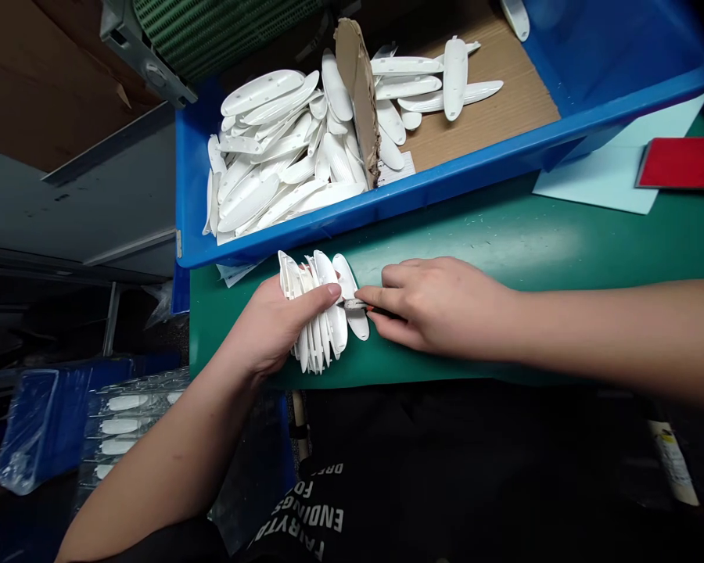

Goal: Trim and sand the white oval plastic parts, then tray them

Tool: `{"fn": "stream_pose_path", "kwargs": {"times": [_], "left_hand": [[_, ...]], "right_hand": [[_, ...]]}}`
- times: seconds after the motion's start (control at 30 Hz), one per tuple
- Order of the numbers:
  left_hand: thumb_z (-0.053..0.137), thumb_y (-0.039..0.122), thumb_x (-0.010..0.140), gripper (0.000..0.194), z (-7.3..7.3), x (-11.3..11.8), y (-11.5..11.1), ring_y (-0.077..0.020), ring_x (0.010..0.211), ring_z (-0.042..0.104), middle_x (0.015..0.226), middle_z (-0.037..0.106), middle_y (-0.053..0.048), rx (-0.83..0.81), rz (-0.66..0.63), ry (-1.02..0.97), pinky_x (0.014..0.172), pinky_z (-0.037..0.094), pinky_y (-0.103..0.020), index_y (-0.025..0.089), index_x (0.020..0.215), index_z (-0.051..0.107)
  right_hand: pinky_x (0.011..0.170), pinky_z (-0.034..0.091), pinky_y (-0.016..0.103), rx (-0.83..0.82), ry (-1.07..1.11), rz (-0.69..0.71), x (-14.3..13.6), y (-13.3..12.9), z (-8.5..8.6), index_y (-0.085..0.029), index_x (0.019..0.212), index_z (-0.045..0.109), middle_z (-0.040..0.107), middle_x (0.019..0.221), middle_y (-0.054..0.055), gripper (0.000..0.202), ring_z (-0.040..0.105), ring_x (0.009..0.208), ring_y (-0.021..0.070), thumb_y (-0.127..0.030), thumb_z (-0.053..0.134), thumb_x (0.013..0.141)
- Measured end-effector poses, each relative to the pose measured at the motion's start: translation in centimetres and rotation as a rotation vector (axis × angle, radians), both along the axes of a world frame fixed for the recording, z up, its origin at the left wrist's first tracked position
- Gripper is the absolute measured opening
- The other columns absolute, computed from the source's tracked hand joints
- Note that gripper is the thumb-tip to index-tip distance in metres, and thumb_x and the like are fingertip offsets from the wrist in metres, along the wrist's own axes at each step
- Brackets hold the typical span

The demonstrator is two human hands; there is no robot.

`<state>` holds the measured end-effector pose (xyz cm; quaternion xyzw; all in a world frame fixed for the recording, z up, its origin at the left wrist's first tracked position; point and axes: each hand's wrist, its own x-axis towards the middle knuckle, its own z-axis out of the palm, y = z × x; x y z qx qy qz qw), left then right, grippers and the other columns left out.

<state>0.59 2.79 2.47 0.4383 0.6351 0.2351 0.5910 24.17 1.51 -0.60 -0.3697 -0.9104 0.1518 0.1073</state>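
Left hand (275,320) is curled around a stack (314,332) of thin white parts, thumb clamped across the top. Right hand (440,305) has a small dark-handled tool (382,312) pinched in its fingers, index laid along it, with the tip over the end part (360,324). Can't make out what kind of tool it is.

The spacing that matters: that end part sits between the two hands, just right of the stack. Its long axis runs away from the wearer, far end tipped a bit left, so the tool comes at it crosswise from the right. Left thumb and right index are both really close to it; the right fingertips look about touching. Can't tell what holds it from underneath.

Near edge of the green table (475,238) is just below both hands. Beyond them the blue bin (399,195) slants across, its wall close to the stack's far end. Tabletop widens out to the right, between forearm and bin, up to some pale paper (598,188) and a red pad (686,163).
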Motion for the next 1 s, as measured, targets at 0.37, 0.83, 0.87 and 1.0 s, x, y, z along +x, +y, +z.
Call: {"fn": "stream_pose_path", "kwargs": {"times": [0.37,0.83,0.87,1.0], "left_hand": [[0.083,0.050,0.083,0.043,-0.8,-0.4,1.6,-0.0286,0.097,0.073,0.106,0.080,-0.004,0.202,-0.174,0.249,0.085,0.057,-0.037,0.021,0.113,0.074],[0.084,0.041,0.084,0.046,0.2,-0.6,0.8,-0.0284,0.102,0.073,0.117,0.079,-0.007,0.108,-0.120,0.068,0.079,0.059,-0.032,0.024,0.125,0.075],[0.084,0.041,0.084,0.046,0.4,-0.5,0.7,-0.0279,0.098,0.074,0.115,0.080,-0.007,0.096,-0.121,0.071,0.077,0.059,-0.032,0.025,0.127,0.075],[0.083,0.043,0.085,0.049,0.6,-0.3,0.5,-0.0293,0.099,0.075,0.117,0.080,-0.008,0.086,-0.112,0.048,0.076,0.060,-0.033,0.025,0.130,0.075]], "right_hand": [[0.061,0.017,0.031,0.024,0.068,-0.107,0.7,0.5,0.2,-0.025,0.130,0.077,0.064,0.088,0.006,0.038,0.056,0.077,0.0188,-0.039,0.054,0.103],[0.065,0.018,0.034,0.034,0.119,-0.014,0.4,-0.2,0.2,-0.024,0.132,0.074,0.062,0.099,0.009,0.038,0.052,0.088,0.0229,-0.040,0.053,0.105],[0.065,0.019,0.034,0.034,0.123,-0.006,0.4,-0.3,0.2,-0.023,0.131,0.074,0.062,0.099,0.009,0.038,0.051,0.088,0.0229,-0.040,0.052,0.105],[0.067,0.021,0.035,0.030,0.127,0.010,0.3,-0.4,0.1,-0.022,0.129,0.074,0.061,0.099,0.010,0.036,0.050,0.087,0.0228,-0.040,0.052,0.106]]}}
